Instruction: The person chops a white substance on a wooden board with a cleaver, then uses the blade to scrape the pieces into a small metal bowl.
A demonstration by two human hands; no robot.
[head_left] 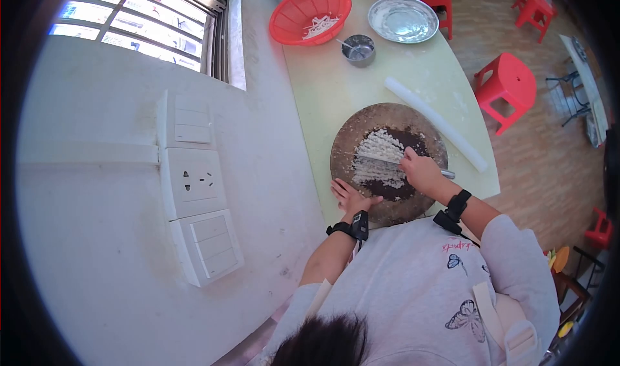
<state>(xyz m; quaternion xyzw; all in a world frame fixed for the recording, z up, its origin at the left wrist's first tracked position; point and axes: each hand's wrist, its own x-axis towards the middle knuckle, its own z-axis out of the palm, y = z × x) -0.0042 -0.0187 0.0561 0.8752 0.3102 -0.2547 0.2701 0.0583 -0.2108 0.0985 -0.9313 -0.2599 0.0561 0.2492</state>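
Observation:
A round, dark wooden chopping board (pixel 349 124) lies on the table in front of me. Finely chopped whitish food (pixel 384 145) is spread over its middle; I cannot make out its kind. My right hand (pixel 420 171) is closed around a kitchen knife (pixel 447 173), whose metal handle end sticks out to the right. The thin blade points left across the chopped pieces. With fingers and thumb spread, my left hand (pixel 354 199) rests on the board's near left edge, apart from the blade.
A long white roll (pixel 436 124) lies right of the board on the pale table (pixel 323 94). Farther back are a red basket (pixel 278 20) with white strips, a metal cup (pixel 359 56) holding a utensil, and a silver plate (pixel 403 20). The wall borders the left; red stools (pixel 513 82) stand right.

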